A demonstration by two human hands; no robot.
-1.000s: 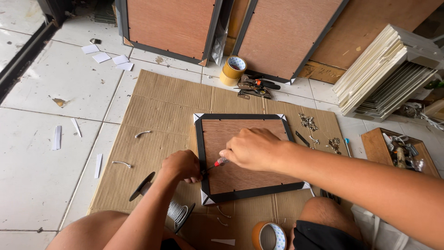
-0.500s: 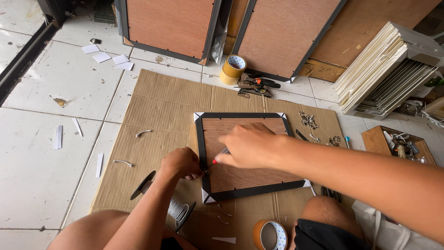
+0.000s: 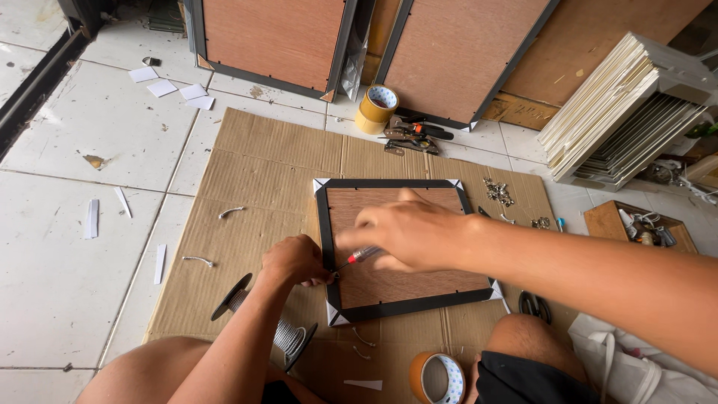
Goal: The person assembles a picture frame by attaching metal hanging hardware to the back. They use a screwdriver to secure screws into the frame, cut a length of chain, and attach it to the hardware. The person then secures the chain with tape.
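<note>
Brown cardboard (image 3: pixel 247 179) covers the tiled floor, and on it lies a black frame (image 3: pixel 323 232), back up, its plywood backing showing and white protectors on its corners. The left hand (image 3: pixel 293 260) is curled closed at the frame's left edge, fingertips pinching something too small to make out. The right hand (image 3: pixel 407 232) reaches across the backing, fingers closed round a red-handled tool (image 3: pixel 357 257) whose tip points at the same spot. A wire spool (image 3: pixel 262 323) sits just beside the left forearm, a tape roll (image 3: pixel 437 378) near the knees, another tape roll (image 3: pixel 377 108) beyond the frame.
</note>
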